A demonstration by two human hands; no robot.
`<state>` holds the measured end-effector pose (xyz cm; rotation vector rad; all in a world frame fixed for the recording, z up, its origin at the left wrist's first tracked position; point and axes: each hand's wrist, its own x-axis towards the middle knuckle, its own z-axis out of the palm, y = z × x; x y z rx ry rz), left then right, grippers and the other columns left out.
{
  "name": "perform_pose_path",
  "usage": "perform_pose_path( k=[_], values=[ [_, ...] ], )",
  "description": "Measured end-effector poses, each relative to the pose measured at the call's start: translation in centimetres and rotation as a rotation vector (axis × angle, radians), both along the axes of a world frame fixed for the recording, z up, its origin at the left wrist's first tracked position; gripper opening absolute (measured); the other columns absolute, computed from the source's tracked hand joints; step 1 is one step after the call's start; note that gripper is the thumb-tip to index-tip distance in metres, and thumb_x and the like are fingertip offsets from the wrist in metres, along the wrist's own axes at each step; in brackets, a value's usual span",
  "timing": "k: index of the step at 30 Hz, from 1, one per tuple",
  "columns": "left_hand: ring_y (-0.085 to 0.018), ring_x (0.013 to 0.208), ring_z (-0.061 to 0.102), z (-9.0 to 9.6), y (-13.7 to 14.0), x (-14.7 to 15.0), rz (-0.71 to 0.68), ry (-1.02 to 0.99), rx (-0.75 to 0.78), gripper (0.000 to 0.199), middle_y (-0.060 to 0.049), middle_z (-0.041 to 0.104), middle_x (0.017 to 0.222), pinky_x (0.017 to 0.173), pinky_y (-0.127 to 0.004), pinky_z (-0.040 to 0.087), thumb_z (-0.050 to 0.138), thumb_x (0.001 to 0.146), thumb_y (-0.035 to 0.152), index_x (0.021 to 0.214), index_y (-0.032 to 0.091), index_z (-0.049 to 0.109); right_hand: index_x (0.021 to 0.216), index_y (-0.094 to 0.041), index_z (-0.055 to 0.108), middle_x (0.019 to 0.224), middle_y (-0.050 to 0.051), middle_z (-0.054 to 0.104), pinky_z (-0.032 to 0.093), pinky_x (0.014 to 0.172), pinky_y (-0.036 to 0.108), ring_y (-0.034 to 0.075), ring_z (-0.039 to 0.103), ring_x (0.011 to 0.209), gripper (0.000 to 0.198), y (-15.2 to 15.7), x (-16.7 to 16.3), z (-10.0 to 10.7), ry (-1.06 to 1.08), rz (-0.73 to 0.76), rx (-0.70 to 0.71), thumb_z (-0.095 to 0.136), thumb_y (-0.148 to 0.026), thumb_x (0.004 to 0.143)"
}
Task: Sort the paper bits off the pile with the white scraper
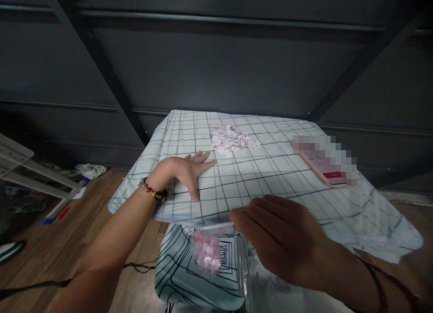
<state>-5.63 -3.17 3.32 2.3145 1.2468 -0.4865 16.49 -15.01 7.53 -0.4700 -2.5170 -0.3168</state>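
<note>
My left hand (189, 171) rests on the checked tablecloth (176, 137), fingers spread, thumb pointing toward the front edge, holding nothing. Beyond its fingertips lies a pile of small white and pink slips or packets (232, 139), too small to make out. Over the table's front edge is my right hand (280, 232), its back toward me and its fingers bent and pressed together; whatever they hold is hidden. Lower down, on a teal seat with black lines (186, 281), a blurred cluster of clear and pink small pieces (207, 252) shows, apart from both hands.
A phone in a pink case (321, 164) lies at the table's right. Clear plastic (246, 277) stands beside the seat, partly behind my right arm. A dark panelled wall (219, 69) borders the table's back. At left are a white metal frame (43, 182) and a cable (142, 265).
</note>
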Motion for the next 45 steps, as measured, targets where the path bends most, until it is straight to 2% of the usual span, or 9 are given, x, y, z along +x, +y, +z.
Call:
perform_pose_path(
  k=[4,9,13,15,19,25,35,39,45],
  values=[
    [-0.036,0.135,-0.009,0.4,-0.5,0.7,-0.017,0.003,-0.016,0.136,-0.014,-0.016,0.148,0.109,-0.046,0.004,0.080,0.039,0.050,0.146,0.016,0.004,0.079,-0.011,0.061,0.062,0.005,0.061,0.038,0.046,0.029,0.013,0.049,0.052,0.020,-0.3,0.6,0.4,0.010,-0.003,0.044,0.041,-0.007,0.084],
    [-0.034,0.136,-0.010,0.3,-0.1,0.3,-0.020,0.024,-0.010,0.131,-0.015,-0.016,0.148,0.110,-0.042,0.004,0.076,0.047,0.054,0.145,0.012,0.000,0.087,-0.008,0.059,0.064,0.004,0.062,0.042,0.053,0.027,0.013,0.052,0.057,0.013,1.5,2.0,0.6,-0.014,-0.121,0.135,0.047,-0.005,0.082],
    [-0.034,0.136,-0.006,-0.2,0.3,0.1,0.128,0.042,0.080,0.116,-0.017,-0.010,0.148,0.109,-0.045,0.008,0.059,0.062,0.066,0.145,0.008,0.002,0.082,-0.011,0.061,0.059,0.002,0.059,0.036,0.050,0.027,0.013,0.051,0.053,0.015,5.3,3.9,0.2,-0.016,-0.327,0.251,0.046,-0.012,0.084],
    [-0.035,0.136,-0.004,-0.4,0.5,0.2,0.199,0.041,0.114,0.112,-0.018,-0.006,0.149,0.108,-0.048,0.011,0.054,0.067,0.069,0.145,0.006,0.004,0.081,-0.014,0.061,0.062,0.003,0.060,0.033,0.050,0.027,0.014,0.051,0.054,0.019,7.7,4.9,-0.2,-0.076,-0.480,0.230,0.043,-0.015,0.086],
    [-0.035,0.136,-0.004,-0.8,0.8,0.7,0.282,0.033,0.174,0.103,-0.018,-0.004,0.149,0.108,-0.050,0.012,0.044,0.075,0.070,0.145,0.005,0.005,0.085,-0.014,0.062,0.072,0.006,0.063,0.035,0.057,0.028,0.017,0.056,0.065,0.021,12.3,6.0,-1.0,-0.072,-0.568,0.181,0.042,-0.017,0.086],
    [-0.033,0.137,-0.005,-1.7,1.6,1.1,0.390,0.007,0.251,0.091,-0.016,-0.002,0.150,0.108,-0.050,0.010,0.032,0.083,0.068,0.145,0.005,0.009,0.086,-0.015,0.063,0.075,0.006,0.064,0.036,0.064,0.028,0.017,0.055,0.068,0.025,15.1,5.1,-1.6,-0.073,-0.496,0.117,0.039,-0.011,0.082],
    [-0.032,0.138,0.000,-3.2,2.8,0.8,0.415,-0.014,0.358,0.087,-0.017,0.006,0.150,0.108,-0.051,0.010,0.026,0.084,0.067,0.144,0.006,0.014,0.084,-0.015,0.064,0.067,0.002,0.062,0.037,0.060,0.026,0.013,0.052,0.061,0.021,14.7,6.1,-2.1,0.009,-0.285,0.286,0.043,-0.014,0.086],
    [-0.030,0.138,-0.001,-3.5,3.1,0.8,0.382,-0.024,0.365,0.087,-0.017,0.006,0.151,0.109,-0.049,0.009,0.023,0.084,0.068,0.145,0.006,0.014,0.083,-0.014,0.064,0.063,0.001,0.059,0.035,0.059,0.027,0.013,0.048,0.058,0.019,14.5,5.8,-2.3,0.008,-0.334,0.348,0.046,-0.009,0.082],
    [-0.030,0.138,-0.001,-3.5,3.3,0.9,0.354,-0.067,0.380,0.090,-0.016,0.007,0.151,0.109,-0.048,0.009,0.022,0.082,0.070,0.144,0.007,0.016,0.078,-0.015,0.063,0.059,0.000,0.054,0.032,0.059,0.026,0.013,0.045,0.056,0.020,14.4,5.8,-2.7,-0.020,-0.403,0.354,0.046,-0.005,0.078]
  ],
)
